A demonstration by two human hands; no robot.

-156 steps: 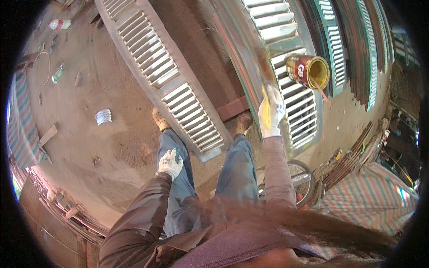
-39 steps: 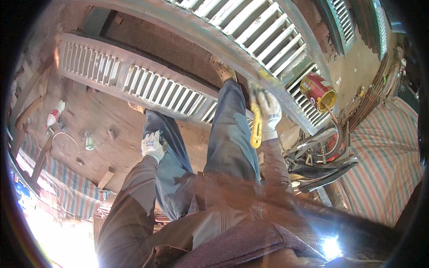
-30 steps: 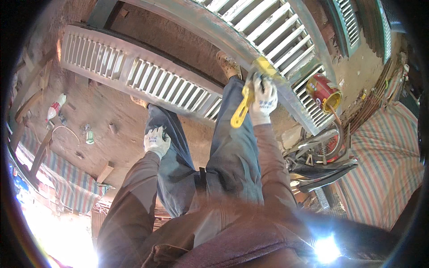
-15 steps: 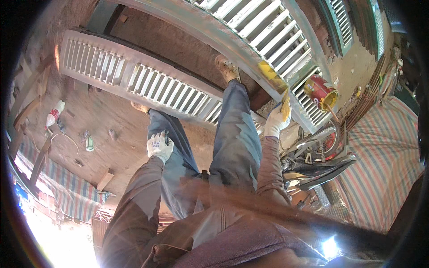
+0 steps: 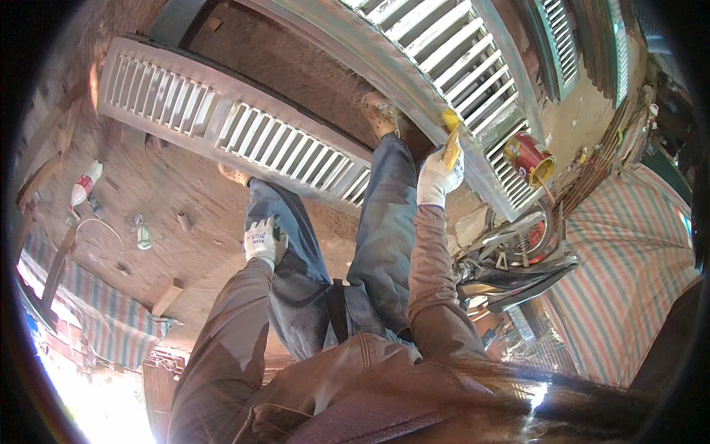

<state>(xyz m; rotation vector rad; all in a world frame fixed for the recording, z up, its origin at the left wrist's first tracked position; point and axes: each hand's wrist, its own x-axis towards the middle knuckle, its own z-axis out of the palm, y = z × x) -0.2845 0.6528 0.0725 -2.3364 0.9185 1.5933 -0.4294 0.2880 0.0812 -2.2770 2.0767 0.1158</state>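
My right hand point(image 5: 441, 177), in a white work glove, is closed on a paintbrush point(image 5: 450, 146) with a yellow handle. The brush's far end meets the near rail of a large louvred shutter point(image 5: 403, 80), painted pale grey and white; I cannot make out its bristles. A red and yellow paint can point(image 5: 526, 155) sits tilted on the shutter's right end, its mouth toward me. My left hand point(image 5: 264, 240), gloved in white with dark on the palm side, rests on my left knee. It holds nothing visible, and its fingertips are partly hidden.
A second louvred shutter point(image 5: 214, 127) lies across in front of my legs. More green shutters point(image 5: 556, 52) stand at the far right. Beside my right leg are metal bike-like parts point(image 5: 518, 248) and a striped tarp point(image 5: 614, 274). Bottles point(image 5: 86, 185) and a wood block point(image 5: 168, 296) lie on the left.
My right hand has moved left and slightly away from me with the paintbrush, along the shutter's near rail. My left hand stays on the knee.
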